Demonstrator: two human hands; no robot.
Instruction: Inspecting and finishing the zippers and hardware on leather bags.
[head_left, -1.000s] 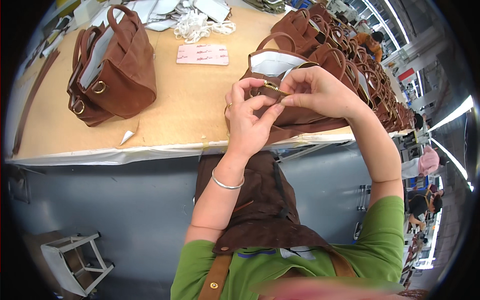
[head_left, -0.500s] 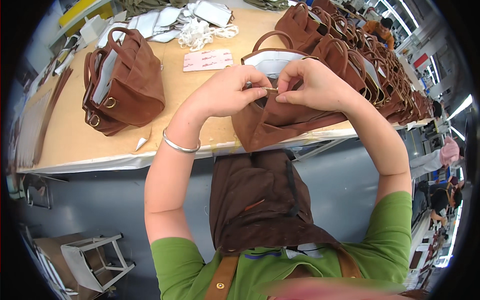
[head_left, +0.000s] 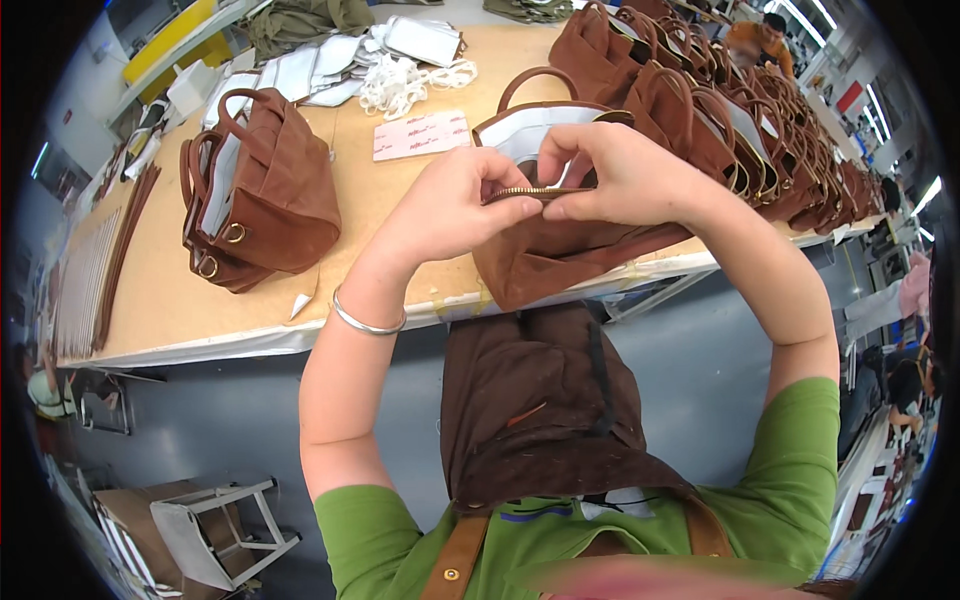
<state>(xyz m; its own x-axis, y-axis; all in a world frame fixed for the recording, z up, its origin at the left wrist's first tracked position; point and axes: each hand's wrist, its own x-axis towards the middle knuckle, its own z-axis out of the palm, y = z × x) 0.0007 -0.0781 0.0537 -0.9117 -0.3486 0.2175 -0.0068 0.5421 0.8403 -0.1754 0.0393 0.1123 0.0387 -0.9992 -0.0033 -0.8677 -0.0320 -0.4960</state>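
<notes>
A brown handbag (head_left: 545, 255) with a pale lining rests at the table's front edge before me. Its gold-toothed zipper (head_left: 532, 192) is stretched level between my two hands, over the bag's mouth. My left hand (head_left: 458, 205) pinches one end of it, thumb in front and fingers curled behind. At the other end my right hand (head_left: 618, 182) pinches the zipper in the same way. Fingers hide both ends of the zipper. A second brown handbag (head_left: 285, 190) with gold rings stands to the left, apart from my hands.
Several finished-looking brown bags (head_left: 735, 125) crowd the table's right side. Behind my hands are a pink-and-white pad (head_left: 421, 136), a heap of white cords (head_left: 395, 85) and white-lined pieces (head_left: 330, 62). A stool (head_left: 215, 535) stands on the floor at lower left.
The zipper now shows a longer stretch, nearly level between my hands, which sit slightly lower. Both hands keep their pinch. The whole view has shifted a little.
</notes>
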